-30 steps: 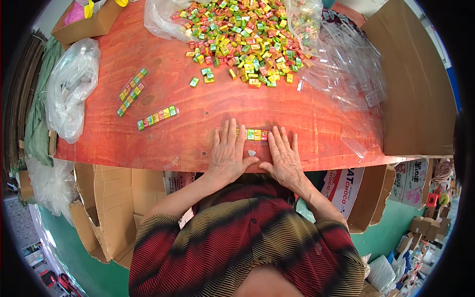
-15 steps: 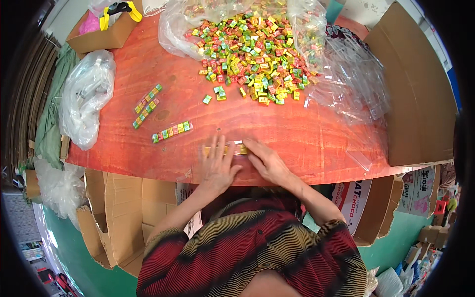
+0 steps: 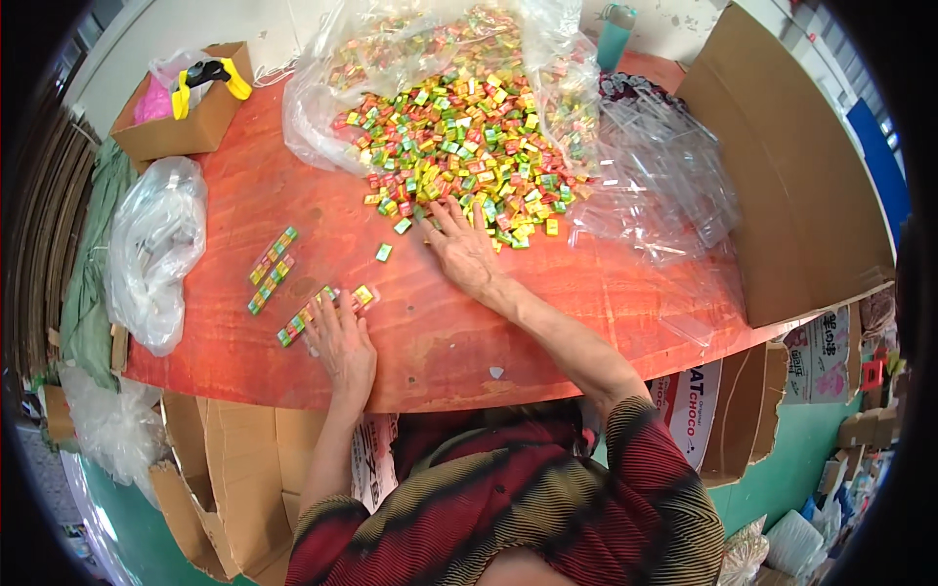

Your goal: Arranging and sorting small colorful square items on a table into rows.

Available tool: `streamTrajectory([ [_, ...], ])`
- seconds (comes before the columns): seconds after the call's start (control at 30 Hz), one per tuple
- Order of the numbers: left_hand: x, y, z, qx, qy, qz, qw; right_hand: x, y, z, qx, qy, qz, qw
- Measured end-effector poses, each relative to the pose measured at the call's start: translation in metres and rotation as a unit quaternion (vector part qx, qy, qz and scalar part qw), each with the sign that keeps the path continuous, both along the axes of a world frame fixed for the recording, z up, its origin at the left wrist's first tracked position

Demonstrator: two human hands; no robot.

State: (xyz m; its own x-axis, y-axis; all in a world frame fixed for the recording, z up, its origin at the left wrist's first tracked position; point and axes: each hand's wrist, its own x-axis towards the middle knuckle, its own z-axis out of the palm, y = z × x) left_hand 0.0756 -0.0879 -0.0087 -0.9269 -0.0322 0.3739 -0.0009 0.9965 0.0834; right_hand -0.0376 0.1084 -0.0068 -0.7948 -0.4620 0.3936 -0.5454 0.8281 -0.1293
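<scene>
A big heap of small wrapped pieces (image 3: 454, 132) in red, green and yellow spills from a clear plastic bag at the back of the table. My right hand (image 3: 464, 256) reaches to the heap's near edge, fingers apart and touching several pieces; no piece is plainly gripped. My left hand (image 3: 342, 352) lies with fingers stretched over a filled strip of pieces (image 3: 293, 329), hiding its middle. Pieces at the strip's right end (image 3: 363, 295) show beyond the fingers. Farther left lie paired filled strips (image 3: 272, 272). One loose piece (image 3: 384, 252) sits between the hands.
Clear empty plastic sleeves (image 3: 664, 181) are piled at the right, beside an upright cardboard panel (image 3: 806, 166). A plastic bag (image 3: 159, 254) and a cardboard box (image 3: 186, 137) stand at the left. A teal bottle (image 3: 615, 41) is at the back. Open cartons (image 3: 244, 449) sit below the table's front edge.
My hands have parted from the strip at the front middle. The left has moved left onto the filled strips, and the right has reached forward to the heap. The view has shifted too.
</scene>
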Motion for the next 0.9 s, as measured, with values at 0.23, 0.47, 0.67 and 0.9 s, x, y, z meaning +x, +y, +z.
streamTrajectory([
  [0.23, -0.108, 0.046, 0.048, 0.268, -0.036, -0.207, 0.94, -0.077, 0.067, 0.034, -0.035, 0.027, -0.11, 0.993],
  [0.47, -0.256, 0.061, 0.012, 0.148, -0.098, -0.262, 0.949, -0.122, 0.072, 0.026, -0.077, -0.108, -0.152, 0.979],
  [0.67, -0.279, 0.105, 0.018, 0.079, -0.06, -0.194, 0.976, -0.141, 0.065, 0.021, -0.134, 0.0, -0.18, 0.974],
  [0.9, -0.269, 0.126, 0.032, 0.276, -0.049, -0.257, 0.925, -0.136, 0.079, 0.025, -0.295, -0.028, -0.076, 0.952],
])
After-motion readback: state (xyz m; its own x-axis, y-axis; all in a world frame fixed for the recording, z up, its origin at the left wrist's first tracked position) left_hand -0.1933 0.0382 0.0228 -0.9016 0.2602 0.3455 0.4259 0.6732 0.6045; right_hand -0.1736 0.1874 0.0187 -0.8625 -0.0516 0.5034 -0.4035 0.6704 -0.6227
